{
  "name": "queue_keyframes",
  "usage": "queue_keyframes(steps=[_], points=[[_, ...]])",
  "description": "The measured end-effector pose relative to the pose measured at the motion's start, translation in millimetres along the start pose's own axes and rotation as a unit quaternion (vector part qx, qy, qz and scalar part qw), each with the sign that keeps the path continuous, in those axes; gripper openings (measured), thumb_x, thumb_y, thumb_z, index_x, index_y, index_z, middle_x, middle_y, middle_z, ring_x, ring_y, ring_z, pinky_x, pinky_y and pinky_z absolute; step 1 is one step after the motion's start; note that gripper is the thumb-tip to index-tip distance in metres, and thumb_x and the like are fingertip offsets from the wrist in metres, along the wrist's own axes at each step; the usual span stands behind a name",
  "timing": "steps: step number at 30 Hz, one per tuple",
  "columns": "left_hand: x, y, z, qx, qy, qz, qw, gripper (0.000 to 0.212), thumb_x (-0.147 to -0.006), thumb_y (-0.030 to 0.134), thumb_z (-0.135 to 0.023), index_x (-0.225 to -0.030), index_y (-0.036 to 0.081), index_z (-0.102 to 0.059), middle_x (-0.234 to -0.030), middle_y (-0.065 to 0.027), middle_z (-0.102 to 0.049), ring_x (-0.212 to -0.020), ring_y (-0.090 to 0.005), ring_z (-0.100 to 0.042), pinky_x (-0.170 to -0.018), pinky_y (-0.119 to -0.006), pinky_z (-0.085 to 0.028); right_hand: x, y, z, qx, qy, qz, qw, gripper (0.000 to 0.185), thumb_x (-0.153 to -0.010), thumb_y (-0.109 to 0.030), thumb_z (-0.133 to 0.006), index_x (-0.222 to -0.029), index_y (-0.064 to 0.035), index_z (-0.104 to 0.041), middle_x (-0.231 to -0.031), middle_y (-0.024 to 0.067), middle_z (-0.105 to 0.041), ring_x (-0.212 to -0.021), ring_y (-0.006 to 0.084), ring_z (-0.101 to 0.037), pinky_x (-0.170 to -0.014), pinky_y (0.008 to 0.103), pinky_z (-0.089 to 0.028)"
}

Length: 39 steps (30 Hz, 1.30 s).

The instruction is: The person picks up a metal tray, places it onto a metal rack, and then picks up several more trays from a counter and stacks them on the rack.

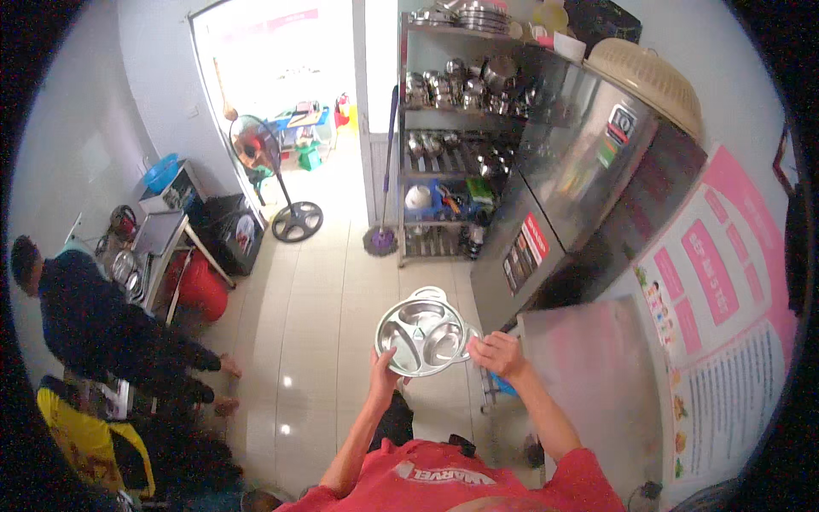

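A round metal plate with several compartments [419, 334] and two ear-like side lobes is held up in front of my red shirt. My left hand [386, 370] grips its lower left rim, the thumb over the edge and most fingers hidden beneath. At the right lobe is my right hand [498, 354], its fingers curled against that part of the rim. Whether the right hand grips the lobe or only touches it is hard to tell. The compartments hold no food that I can see.
A person in dark clothes [96, 307] is at the left, beside a metal table [160, 233]. Ahead stand a floor fan [297, 221], a purple mop [381, 240] and a steel rack [402, 192] of metalware. A refrigerator [544, 192] and a metal-topped table [595, 371] are on the right.
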State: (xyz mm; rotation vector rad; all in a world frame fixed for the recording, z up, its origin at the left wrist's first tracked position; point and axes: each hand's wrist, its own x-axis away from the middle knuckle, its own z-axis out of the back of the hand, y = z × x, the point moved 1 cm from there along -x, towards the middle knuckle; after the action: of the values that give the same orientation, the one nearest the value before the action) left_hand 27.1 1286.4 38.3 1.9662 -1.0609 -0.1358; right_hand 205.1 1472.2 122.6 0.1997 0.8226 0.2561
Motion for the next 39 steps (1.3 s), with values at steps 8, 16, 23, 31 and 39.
queue_keyframes(steps=[8,16,23,31,39], points=[[-201,85,-58,-0.059,-0.063,-0.017,0.996,0.047,-0.091,0.033,-0.052,-0.129,0.01,-0.035,-0.109,-0.0103,-0.052,-0.081,-0.0215,-0.063,-0.051,-0.034,-0.05,-61,183,-102,-0.002,0.032,0.018,0.999,0.019,-0.068,-0.006,-0.07,-0.086,-0.0064,-0.064,-0.086,0.0018,-0.062,-0.068,0.0147,-0.06,-0.049,0.0265,-0.051],[-369,173,-159,-0.223,-0.108,-0.254,0.935,0.058,-0.098,0.054,-0.028,-0.128,0.004,-0.037,-0.11,-0.0122,-0.054,-0.093,-0.0227,-0.061,-0.07,-0.036,-0.052,-132,354,-137,0.07,0.096,-0.033,0.992,0.024,-0.065,-0.004,-0.07,-0.088,-0.0115,-0.065,-0.087,0.0012,-0.065,-0.075,0.0179,-0.063,-0.057,0.0305,-0.052],[-538,227,-256,-0.35,-0.103,-0.392,0.845,0.044,-0.102,0.036,-0.036,-0.128,0.001,-0.04,-0.118,-0.0143,-0.051,-0.106,-0.0213,-0.055,-0.081,-0.035,-0.05,-212,527,-147,0.049,0.148,-0.119,0.981,0.017,-0.071,0.004,-0.066,-0.081,-0.0099,-0.063,-0.071,0.0047,-0.062,-0.059,0.0191,-0.06,-0.054,0.0298,-0.046],[-653,328,-394,-0.245,-0.157,-0.534,0.794,0.039,-0.098,0.015,-0.05,-0.128,-0.002,-0.032,-0.112,-0.0196,-0.055,-0.097,-0.0216,-0.061,-0.074,-0.032,-0.055,-337,721,-102,-0.181,0.202,-0.247,0.93,0.017,-0.086,-0.012,-0.069,-0.077,-0.0051,-0.056,-0.061,-0.0035,-0.05,-0.046,0.0015,-0.042,-0.039,0.0205,-0.032],[-732,387,-477,-0.135,-0.251,-0.547,0.787,0.028,-0.093,0.003,-0.055,-0.112,0.0,-0.035,-0.102,-0.0161,-0.058,-0.086,-0.0193,-0.063,-0.064,-0.028,-0.056,-435,859,-89,-0.248,0.179,-0.272,0.912,0.017,-0.09,-0.017,-0.061,-0.087,-0.0004,-0.064,-0.068,0.0034,-0.059,-0.055,0.0131,-0.051,-0.052,0.0306,-0.044]])
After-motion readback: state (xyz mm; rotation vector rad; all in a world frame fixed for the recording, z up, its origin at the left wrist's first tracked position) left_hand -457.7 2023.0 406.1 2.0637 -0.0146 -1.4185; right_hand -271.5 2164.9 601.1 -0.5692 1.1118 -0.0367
